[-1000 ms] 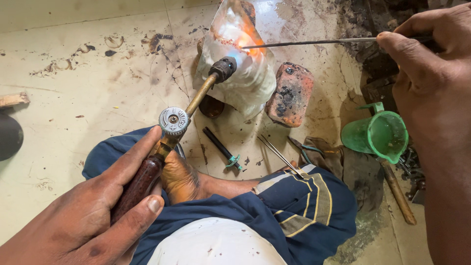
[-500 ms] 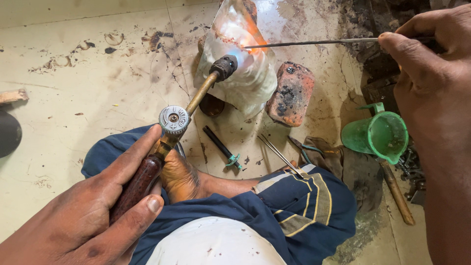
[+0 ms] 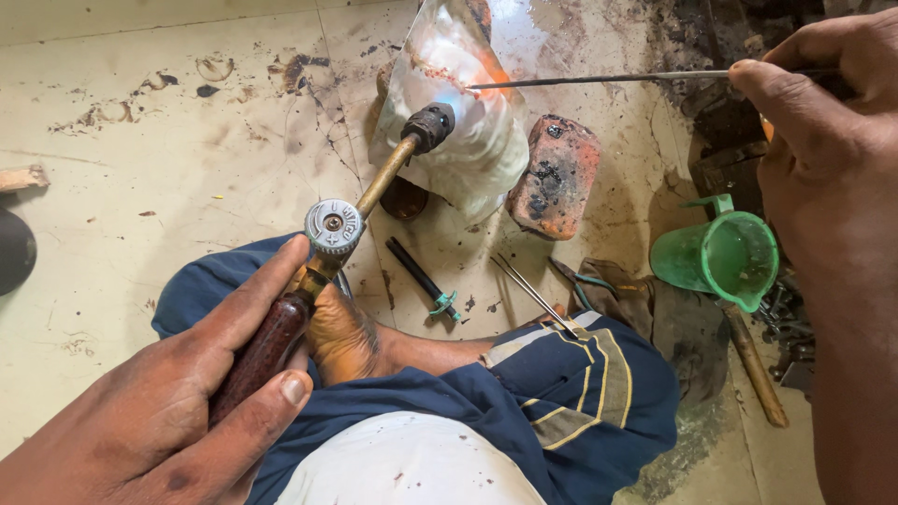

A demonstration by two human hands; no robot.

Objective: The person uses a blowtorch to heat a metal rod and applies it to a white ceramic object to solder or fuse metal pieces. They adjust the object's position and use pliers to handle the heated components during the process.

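Note:
My left hand grips the dark red handle of a brass gas torch with a round silver knob. Its black nozzle points at a shiny metal sheet piece propped on the floor, where an orange glow shows. My right hand pinches a long thin metal rod at the upper right. The rod's tip touches the sheet near the glow, just above the nozzle.
A scorched red brick lies right of the sheet. A green plastic jug stands by my right hand. A black tool with a teal end, thin rods and a wooden handle lie on the stained floor. My crossed legs in blue trousers fill the foreground.
The rod tip has stayed at the glowing spot on the sheet; both hands and the torch have barely moved.

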